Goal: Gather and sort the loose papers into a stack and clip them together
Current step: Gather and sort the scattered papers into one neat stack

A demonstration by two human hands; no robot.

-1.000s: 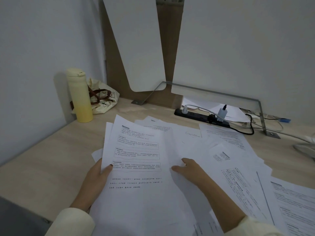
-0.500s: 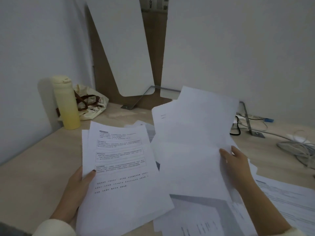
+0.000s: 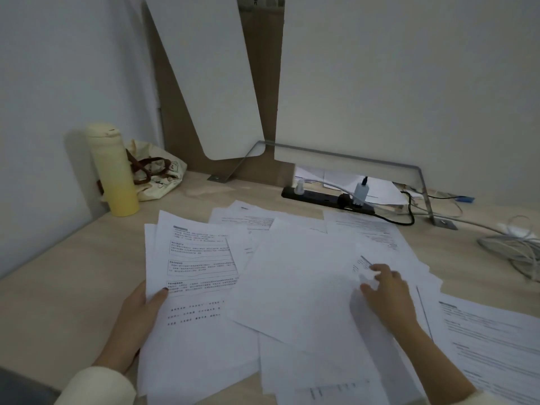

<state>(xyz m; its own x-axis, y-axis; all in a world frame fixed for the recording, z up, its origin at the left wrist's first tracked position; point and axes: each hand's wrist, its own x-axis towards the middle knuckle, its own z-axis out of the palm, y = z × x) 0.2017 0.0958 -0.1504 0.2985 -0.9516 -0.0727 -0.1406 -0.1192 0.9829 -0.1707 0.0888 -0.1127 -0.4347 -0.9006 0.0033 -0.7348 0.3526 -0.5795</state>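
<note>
Left hand (image 3: 137,320) gripped a small stack of printed sheets (image 3: 198,287) at its left edge, thumb pressed on top, over the near-left part of the desk (image 3: 73,273). Right hand (image 3: 388,299) lay on the loose papers (image 3: 298,282) spread across the desk's middle and right, fingers apart; blur hid whether they pinched a sheet. Gathering looked barely begun: many sheets lay scattered and overlapping, and no clip was in sight.
</note>
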